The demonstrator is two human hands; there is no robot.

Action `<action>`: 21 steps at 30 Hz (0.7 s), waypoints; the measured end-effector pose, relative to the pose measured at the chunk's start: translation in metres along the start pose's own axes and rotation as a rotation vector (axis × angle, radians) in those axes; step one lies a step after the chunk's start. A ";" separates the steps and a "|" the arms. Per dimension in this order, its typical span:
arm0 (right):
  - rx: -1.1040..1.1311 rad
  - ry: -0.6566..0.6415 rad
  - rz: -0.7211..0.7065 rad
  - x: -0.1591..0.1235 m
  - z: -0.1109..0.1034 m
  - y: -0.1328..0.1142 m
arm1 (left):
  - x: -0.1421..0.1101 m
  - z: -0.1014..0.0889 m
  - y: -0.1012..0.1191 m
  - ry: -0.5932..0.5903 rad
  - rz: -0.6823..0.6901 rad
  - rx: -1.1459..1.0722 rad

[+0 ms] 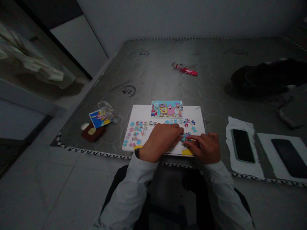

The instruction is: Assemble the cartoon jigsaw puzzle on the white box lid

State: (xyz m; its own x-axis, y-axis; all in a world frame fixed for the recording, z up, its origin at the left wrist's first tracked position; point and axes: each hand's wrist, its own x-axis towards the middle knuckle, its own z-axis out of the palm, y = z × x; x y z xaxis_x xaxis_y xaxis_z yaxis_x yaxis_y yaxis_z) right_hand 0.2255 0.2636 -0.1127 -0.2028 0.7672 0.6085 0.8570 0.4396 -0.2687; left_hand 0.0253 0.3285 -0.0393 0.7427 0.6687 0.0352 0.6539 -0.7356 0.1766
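My left hand point(162, 139) is over the middle of a white board point(141, 110), its fingers curled together and pointing right. Their tips touch or nearly touch a cluster of jigsaw pieces point(185, 136); what they hold, if anything, is hidden. From the other side my right hand point(205, 147) pinches a small jigsaw piece at that same cluster. Loose blue and pink jigsaw pieces point(135, 133) are scattered over the board's left part, and more lie along its upper right. A cartoon picture card point(166, 109) rests across the board's top edge. Pieces beneath my left hand are out of sight.
Left of the board are a brown case point(93, 133), a second picture card point(100, 119) and a clear plastic container point(108, 111). A red packet point(185, 69) lies farther back. Two phones, one dark point(243, 145), rest on white sheets at right, below a black object point(261, 78).
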 end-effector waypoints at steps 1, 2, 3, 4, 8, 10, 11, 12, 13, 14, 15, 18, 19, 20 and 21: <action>0.003 -0.002 0.007 0.000 0.000 0.000 | 0.000 0.000 0.000 -0.002 -0.002 0.004; 0.008 -0.004 0.011 0.000 0.000 0.000 | 0.000 0.001 0.000 -0.004 -0.004 0.007; 0.013 -0.003 0.015 -0.001 0.000 0.000 | 0.000 0.001 0.000 -0.004 -0.008 0.010; 0.018 -0.004 0.016 -0.001 0.000 0.000 | 0.000 0.001 -0.001 -0.003 -0.010 0.011; 0.017 -0.008 0.032 0.000 -0.001 0.000 | 0.000 0.001 -0.001 -0.002 -0.012 0.003; 0.015 -0.001 0.024 0.001 -0.001 -0.001 | 0.001 0.001 0.000 -0.007 -0.009 0.008; 0.013 0.006 0.015 0.002 -0.001 -0.001 | 0.001 0.000 0.000 -0.008 -0.010 0.011; 0.012 0.012 0.005 0.002 -0.001 -0.001 | 0.001 0.000 0.000 -0.009 -0.010 0.014; 0.010 0.018 -0.006 0.003 -0.001 -0.002 | 0.001 0.000 0.000 -0.009 -0.011 0.015; 0.008 0.022 -0.013 0.003 -0.001 -0.002 | 0.001 -0.001 0.000 -0.008 -0.011 0.015; 0.004 0.025 -0.019 0.003 -0.001 -0.002 | 0.001 -0.001 0.000 -0.008 -0.010 0.016; -0.006 0.022 -0.030 0.004 -0.002 -0.002 | 0.001 -0.001 0.000 -0.008 -0.004 0.020; -0.008 0.020 -0.033 0.004 -0.002 -0.002 | 0.001 -0.001 0.000 -0.009 -0.005 0.020; -0.009 0.018 -0.035 0.004 -0.002 -0.002 | 0.001 -0.001 0.000 -0.009 -0.005 0.020; -0.010 0.018 -0.038 0.004 -0.002 -0.002 | 0.001 -0.001 0.000 -0.008 -0.007 0.020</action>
State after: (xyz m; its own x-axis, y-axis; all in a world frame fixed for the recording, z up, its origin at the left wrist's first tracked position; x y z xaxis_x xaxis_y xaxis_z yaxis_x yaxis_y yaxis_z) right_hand 0.2238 0.2647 -0.1077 -0.2264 0.7414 0.6317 0.8536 0.4634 -0.2379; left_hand 0.0260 0.3297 -0.0388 0.7394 0.6728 0.0262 0.6616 -0.7333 0.1567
